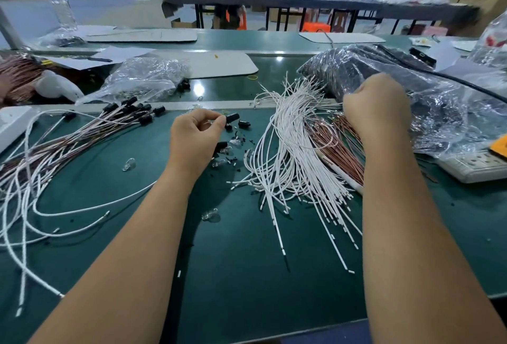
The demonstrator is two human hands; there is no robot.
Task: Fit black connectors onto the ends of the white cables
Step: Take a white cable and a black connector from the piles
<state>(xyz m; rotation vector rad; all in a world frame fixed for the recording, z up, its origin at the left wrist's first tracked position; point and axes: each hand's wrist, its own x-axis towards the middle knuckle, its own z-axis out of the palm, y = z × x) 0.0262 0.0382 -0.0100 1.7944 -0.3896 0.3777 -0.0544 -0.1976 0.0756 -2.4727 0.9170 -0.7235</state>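
On the green bench, the left hand pinches a black connector between thumb and forefinger, its other fingers curled loosely. A second connector lies just beside it. The right hand is curled into a fist at the far end of the loose bundle of white cables, seen from the back, so I cannot tell whether its fingers grip a cable. Finished cables with connectors fitted fan out to the left. A clear plastic bag of black parts sits behind the right hand.
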